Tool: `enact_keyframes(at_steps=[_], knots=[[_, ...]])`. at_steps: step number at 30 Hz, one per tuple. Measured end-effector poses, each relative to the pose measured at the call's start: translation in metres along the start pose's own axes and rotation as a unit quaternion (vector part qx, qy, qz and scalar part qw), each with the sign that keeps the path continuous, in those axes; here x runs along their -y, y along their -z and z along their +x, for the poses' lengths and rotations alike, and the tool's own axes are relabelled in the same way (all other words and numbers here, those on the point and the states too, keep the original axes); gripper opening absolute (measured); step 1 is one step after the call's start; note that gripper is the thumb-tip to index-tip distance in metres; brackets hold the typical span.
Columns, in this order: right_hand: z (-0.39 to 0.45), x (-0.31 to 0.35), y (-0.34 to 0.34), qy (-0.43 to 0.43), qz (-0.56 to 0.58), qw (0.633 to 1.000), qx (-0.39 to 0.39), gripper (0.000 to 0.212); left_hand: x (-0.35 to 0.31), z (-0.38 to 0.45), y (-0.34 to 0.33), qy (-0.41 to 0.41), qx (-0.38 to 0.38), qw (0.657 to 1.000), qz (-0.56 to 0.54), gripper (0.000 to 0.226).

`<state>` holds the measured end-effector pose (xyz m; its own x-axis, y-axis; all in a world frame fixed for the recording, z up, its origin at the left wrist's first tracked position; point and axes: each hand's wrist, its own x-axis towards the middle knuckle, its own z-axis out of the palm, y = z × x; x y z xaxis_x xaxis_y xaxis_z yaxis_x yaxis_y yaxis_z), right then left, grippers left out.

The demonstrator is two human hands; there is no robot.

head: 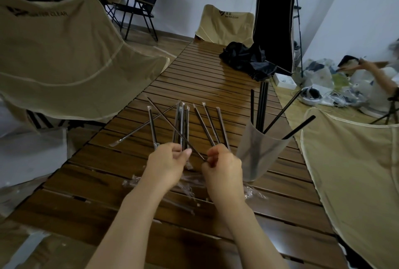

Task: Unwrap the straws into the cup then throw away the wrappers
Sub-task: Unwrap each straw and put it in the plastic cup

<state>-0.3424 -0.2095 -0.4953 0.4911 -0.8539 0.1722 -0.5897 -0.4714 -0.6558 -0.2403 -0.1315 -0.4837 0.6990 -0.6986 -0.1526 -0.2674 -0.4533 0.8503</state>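
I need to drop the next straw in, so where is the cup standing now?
In the head view the translucent cup stands on the slatted table, just right of the right hand, with unwrapped black straws in it.

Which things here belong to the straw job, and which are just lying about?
Job: wrapped black straws; translucent plastic cup of unwrapped straws; clear empty wrappers; left hand, right hand holding one straw.
Lying about: black crumpled fabric; beige camp chairs.
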Motion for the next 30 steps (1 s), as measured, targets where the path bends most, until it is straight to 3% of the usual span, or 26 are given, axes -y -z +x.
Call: enact_keyframes(at_steps=[4, 7, 9, 14, 22, 27, 30], knots=[[0.0, 0.005, 0.004, 0.063, 0.031, 0.995, 0.065, 0.025, -0.001, 0.002, -0.002, 0.044, -0.066, 0.986, -0.147, 0.049], [0.004, 0.006, 0.003, 0.067, 0.015, 0.99, 0.127, 0.027, -0.002, 0.003, 0.002, 0.034, -0.114, 0.98, -0.159, 0.011], [0.005, 0.004, 0.002, 0.077, -0.002, 0.987, 0.143, 0.028, -0.002, 0.002, 0.004, 0.025, -0.119, 0.978, -0.171, 0.008], [0.005, 0.0, 0.004, 0.12, 0.025, 0.984, 0.125, 0.015, -0.004, -0.002, 0.006, 0.038, -0.074, 0.97, -0.229, 0.014], [0.008, -0.004, 0.01, 0.106, 0.038, 0.988, 0.106, 0.01, -0.007, -0.003, 0.009, 0.009, -0.09, 0.961, -0.26, 0.011], [0.007, 0.003, 0.013, 0.144, 0.062, 0.985, 0.078, 0.009, -0.011, -0.005, 0.008, -0.017, -0.009, 0.963, -0.269, 0.012], [0.01, -0.002, 0.016, 0.107, 0.061, 0.989, 0.081, 0.015, -0.014, -0.004, 0.01, -0.036, -0.081, 0.967, -0.238, 0.02]])
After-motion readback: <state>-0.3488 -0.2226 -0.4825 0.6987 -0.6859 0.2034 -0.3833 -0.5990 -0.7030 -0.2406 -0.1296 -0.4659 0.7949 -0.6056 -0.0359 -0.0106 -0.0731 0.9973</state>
